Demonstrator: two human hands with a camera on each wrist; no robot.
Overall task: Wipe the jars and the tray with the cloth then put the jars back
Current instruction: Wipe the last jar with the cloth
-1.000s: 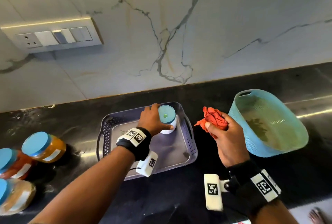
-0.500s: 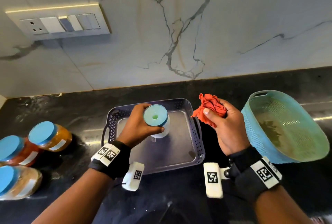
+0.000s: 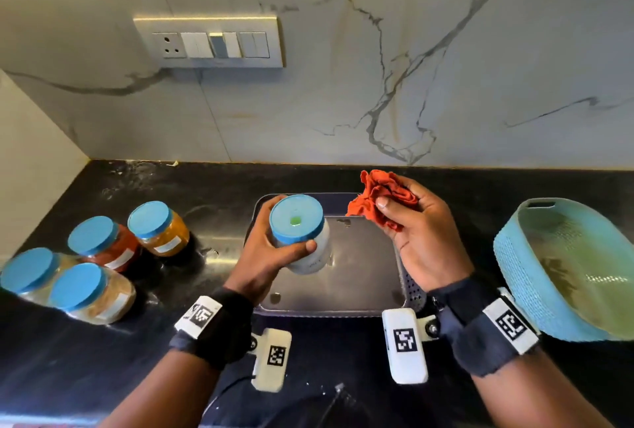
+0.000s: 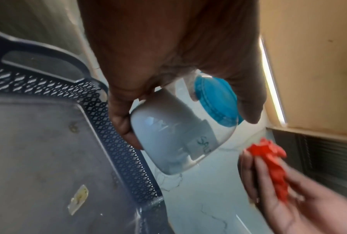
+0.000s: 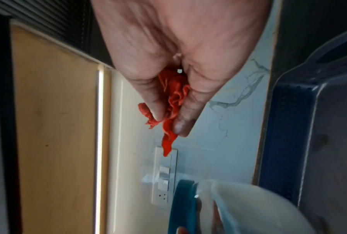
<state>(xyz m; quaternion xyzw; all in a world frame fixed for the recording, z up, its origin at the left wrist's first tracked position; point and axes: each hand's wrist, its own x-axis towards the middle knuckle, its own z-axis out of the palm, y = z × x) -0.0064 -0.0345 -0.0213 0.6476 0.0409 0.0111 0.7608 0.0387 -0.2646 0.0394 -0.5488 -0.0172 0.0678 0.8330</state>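
Note:
My left hand grips a white-filled jar with a blue lid, lifted clear above the grey perforated tray. The left wrist view shows the same jar, tilted, with fingers round its body and a handwritten label. My right hand holds a crumpled red cloth just right of the jar, not touching it; the cloth is pinched between thumb and fingers. Nothing stands on the tray floor. Several blue-lidded jars with orange, red and brown contents stand on the black counter at the left.
A light blue perforated basket lies tilted at the right of the counter. A switch panel sits on the marble wall behind. The black counter runs in front of the tray.
My left hand has lifted the white jar off the tray floor and brought it nearer and higher. My right hand with the cloth has moved in closer beside the jar.

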